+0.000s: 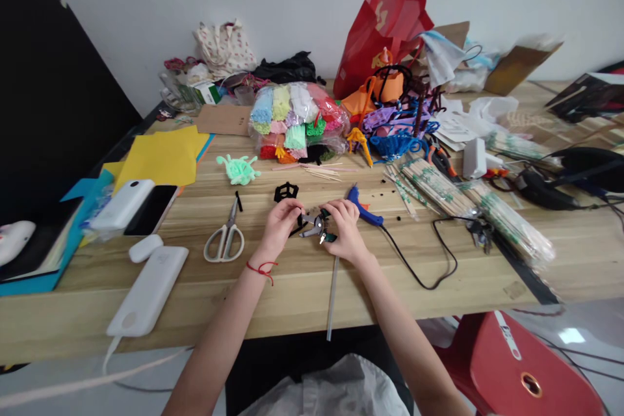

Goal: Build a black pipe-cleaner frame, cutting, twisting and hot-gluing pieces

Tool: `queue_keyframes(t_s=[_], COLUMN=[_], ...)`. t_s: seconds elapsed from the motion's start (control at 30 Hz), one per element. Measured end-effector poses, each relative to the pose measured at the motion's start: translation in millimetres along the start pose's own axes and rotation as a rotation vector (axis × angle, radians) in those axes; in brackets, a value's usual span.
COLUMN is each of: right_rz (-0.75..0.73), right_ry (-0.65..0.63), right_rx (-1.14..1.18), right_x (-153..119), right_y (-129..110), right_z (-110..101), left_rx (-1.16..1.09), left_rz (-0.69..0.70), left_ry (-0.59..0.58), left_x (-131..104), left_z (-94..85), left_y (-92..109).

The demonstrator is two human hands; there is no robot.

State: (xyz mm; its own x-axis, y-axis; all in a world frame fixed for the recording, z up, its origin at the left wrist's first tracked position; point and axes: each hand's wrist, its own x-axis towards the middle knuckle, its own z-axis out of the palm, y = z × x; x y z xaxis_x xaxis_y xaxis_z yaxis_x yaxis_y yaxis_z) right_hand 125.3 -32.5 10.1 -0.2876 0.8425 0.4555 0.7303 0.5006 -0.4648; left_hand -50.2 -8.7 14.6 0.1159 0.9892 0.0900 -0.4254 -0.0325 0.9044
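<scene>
My right hand [348,229] is wrapped round the dark green handles of small wire-cutting pliers [312,227], whose jaws point left. At the jaws, the closed fingers of my left hand [277,227] pinch a black fuzzy pipe cleaner [297,230], partly hidden by the fingertips. A black bent pipe-cleaner frame [286,192] lies just beyond my left hand. Left of that hand are scissors [224,239] with pale handles and a short black piece beside the blades. A blue glue gun [364,209] rests right of my right hand. Below, a clear glue stick [333,302] reaches past the table edge.
A mint-green pipe-cleaner shape [238,169] lies farther back. Behind stand a bag of coloured pipe cleaners [297,120] and a red bag [380,32]. Packs of wooden sticks [433,185] lie right, near the glue gun's cord [414,281]. A white power bank [149,292] is left.
</scene>
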Motion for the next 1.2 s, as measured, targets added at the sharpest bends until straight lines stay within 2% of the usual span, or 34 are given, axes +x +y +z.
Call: queue_keyframes(t_s=[0.1, 0.23, 0.37, 0.6, 0.8, 1.03, 1.2], right_rz=[0.006, 0.020, 0.030, 0.012, -0.020, 0.010, 0.015], right_ry=[0.006, 0.008, -0.009, -0.027, -0.045, -0.026, -0.020], right_rx=[-0.009, -0.013, 0.008, 0.081, 0.097, 0.095, 0.065], right_x=[-0.2, -0.5, -0.7, -0.9, -1.4, -1.1, -1.6], right_y=[-0.4, -2.0, -4.7, -8.3, -8.6, -9.0, -8.3], right_z=[0.5, 1.3, 2.0, 4.1, 5.1, 4.8, 2.6], left_rx=[0.031, -0.025, -0.048, 0.005, -0.034, -0.060, 0.045], left_rz=[-0.040, -0.151, -0.180, -0.157, -0.132, -0.118, -0.092], left_ry=[-0.032, -0.143, -0.178, -0.156, -0.148, -0.145, -0.146], left_x=[-0.8, -3.8, -6.1, -6.5, -4.8, -4.9, -4.2], left_z=[-1.0, -0.6, -0.2, -1.3, -3.9, -3.4, -6.4], left_y=[2.7, 8.9, 13.7, 16.9, 14.0, 13.9, 14.8])
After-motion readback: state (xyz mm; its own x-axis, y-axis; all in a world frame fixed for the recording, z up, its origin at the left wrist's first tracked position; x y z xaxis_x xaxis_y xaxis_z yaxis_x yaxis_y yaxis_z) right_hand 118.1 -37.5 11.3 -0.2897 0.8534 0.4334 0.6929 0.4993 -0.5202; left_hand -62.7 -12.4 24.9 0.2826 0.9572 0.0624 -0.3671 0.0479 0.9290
